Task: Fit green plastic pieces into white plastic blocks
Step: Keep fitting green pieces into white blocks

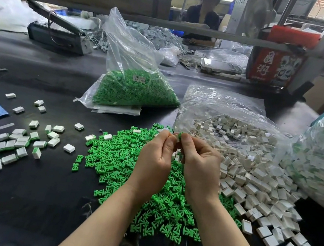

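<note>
Above green pile [130,166], left hand [155,159] and right hand [201,166] pinch green piece [179,136]; bags crowd right.

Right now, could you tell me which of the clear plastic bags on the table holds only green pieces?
The upright bag standing at the back centre, behind the loose green pile. The bag to its right spills white blocks, and the far-right bag holds mixed white and green.

green pieces [130,166], white blocks [253,177], black table [33,188]
</note>
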### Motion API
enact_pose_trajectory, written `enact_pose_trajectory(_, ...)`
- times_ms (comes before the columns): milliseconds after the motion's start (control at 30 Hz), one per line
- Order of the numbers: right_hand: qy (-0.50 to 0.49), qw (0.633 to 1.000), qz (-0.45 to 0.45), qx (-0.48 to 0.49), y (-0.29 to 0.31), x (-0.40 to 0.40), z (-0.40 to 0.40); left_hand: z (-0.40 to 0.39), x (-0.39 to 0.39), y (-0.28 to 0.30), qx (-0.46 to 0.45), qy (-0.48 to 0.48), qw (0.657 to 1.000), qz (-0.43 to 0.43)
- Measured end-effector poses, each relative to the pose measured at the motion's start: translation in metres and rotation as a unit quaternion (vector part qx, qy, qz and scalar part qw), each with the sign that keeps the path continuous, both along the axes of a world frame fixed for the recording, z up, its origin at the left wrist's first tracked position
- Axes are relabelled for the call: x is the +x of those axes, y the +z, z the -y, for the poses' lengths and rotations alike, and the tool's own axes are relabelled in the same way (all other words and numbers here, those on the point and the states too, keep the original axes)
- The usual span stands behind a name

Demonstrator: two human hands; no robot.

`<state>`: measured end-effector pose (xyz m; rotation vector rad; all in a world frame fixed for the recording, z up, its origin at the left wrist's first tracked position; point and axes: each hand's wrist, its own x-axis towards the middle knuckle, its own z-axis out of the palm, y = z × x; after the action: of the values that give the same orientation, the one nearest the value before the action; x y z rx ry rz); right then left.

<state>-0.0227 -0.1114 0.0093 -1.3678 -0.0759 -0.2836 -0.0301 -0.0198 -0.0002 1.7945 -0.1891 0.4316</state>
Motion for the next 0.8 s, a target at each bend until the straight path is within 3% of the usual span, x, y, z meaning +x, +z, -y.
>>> enact_pose_trajectory(267, -0.05, 0.998, -0.023, 0.028, 0.001, 0.001, -0.001, 0.003, 0.0, -0.002, 0.049, 0.026, 0.998, 0.031)
enact_pose_trajectory(533, -0.02, 0.984, -0.069, 0.162, 0.003, -0.003, -0.009, 0.016, -0.001, -0.008, -0.028, 0.058, 0.998, 0.025)
enact_pose_trajectory(800, -0.049, 0.977, -0.067, 0.198, 0.0, -0.004, -0.013, 0.02, -0.002, -0.007, -0.03, 0.048, 0.998, 0.017)
